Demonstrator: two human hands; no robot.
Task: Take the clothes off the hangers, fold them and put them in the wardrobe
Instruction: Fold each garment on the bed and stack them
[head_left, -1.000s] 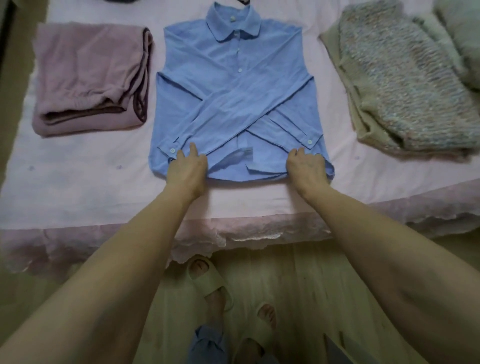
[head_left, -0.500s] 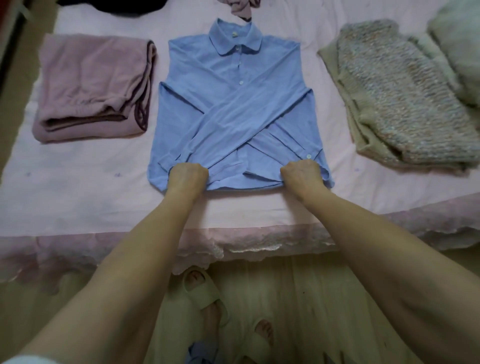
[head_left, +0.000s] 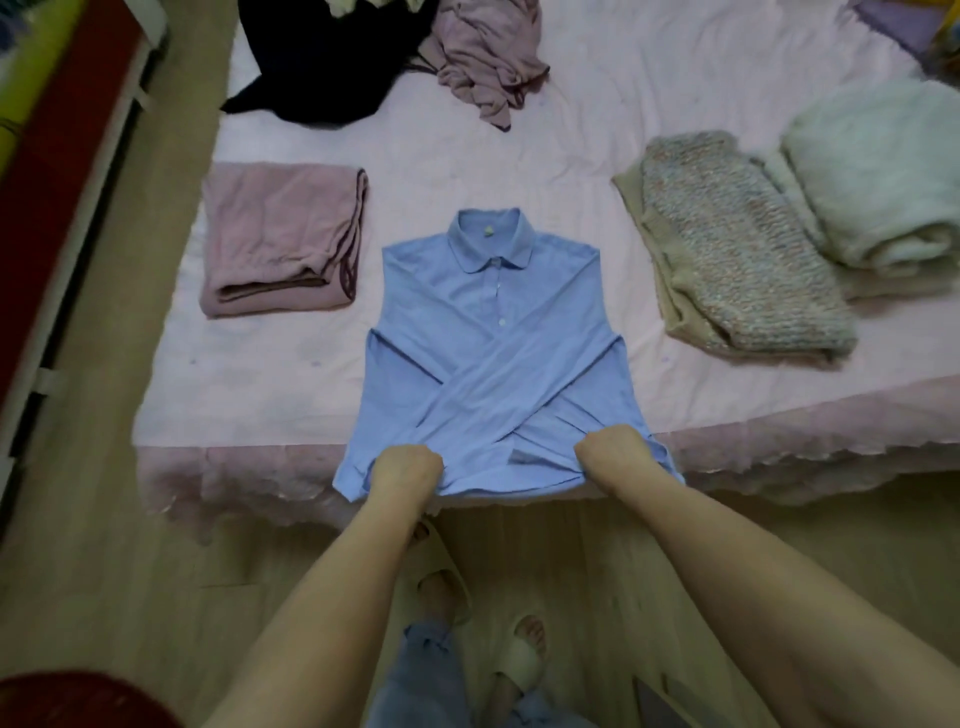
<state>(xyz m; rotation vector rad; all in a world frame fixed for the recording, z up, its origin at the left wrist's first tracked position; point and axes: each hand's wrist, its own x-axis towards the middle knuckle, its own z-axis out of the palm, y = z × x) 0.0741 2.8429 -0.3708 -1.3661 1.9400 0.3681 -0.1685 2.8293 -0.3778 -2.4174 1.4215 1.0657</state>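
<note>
Two bare hands grip the bottom hem of a blue shirt (head_left: 493, 364) lying on a pink-covered bed (head_left: 597, 156).

The shirt lies face up at the bed's near edge, collar pointing away, sleeves crossed over its front; the left hand (head_left: 408, 467) and right hand (head_left: 615, 449) are each curled into the hem — which hangs just past the edge; a folded mauve garment (head_left: 280, 236) lies toward the left edge; a folded knit sweater (head_left: 727, 249) and a pale, perhaps fleecy, bundle (head_left: 878, 171) lie toward the right edge; dark and mauve crumpled clothes (head_left: 395, 52) lie at the far edge.
</note>
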